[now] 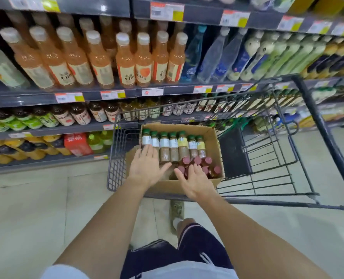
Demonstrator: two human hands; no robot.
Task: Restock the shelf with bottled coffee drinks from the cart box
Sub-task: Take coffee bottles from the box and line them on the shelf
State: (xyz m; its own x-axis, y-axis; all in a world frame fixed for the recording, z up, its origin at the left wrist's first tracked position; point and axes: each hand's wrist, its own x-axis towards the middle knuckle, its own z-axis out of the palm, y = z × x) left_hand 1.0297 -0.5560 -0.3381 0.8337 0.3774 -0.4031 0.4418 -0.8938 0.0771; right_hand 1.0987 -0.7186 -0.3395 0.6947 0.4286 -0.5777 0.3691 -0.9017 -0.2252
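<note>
In the open brown cardboard box (211, 135), 7 green-capped bottles of light-brown coffee drink (173, 147) lie in a row along its far side. Nearer, a cluster of about 7 maroon-capped brown bottles (206, 165) stands upright; the exact count is hidden by a hand. The left hand (147, 167) lies flat with straight fingers over the leftmost lying bottles, gripping nothing. The right hand (195, 181), fingers spread and relaxed, rests on the maroon caps. The box sits in a dark wire shopping cart (267, 158) on a pale tiled floor (36, 208), beside grey store shelves (46, 97) with 4 visible tiers of bottled drinks.
</note>
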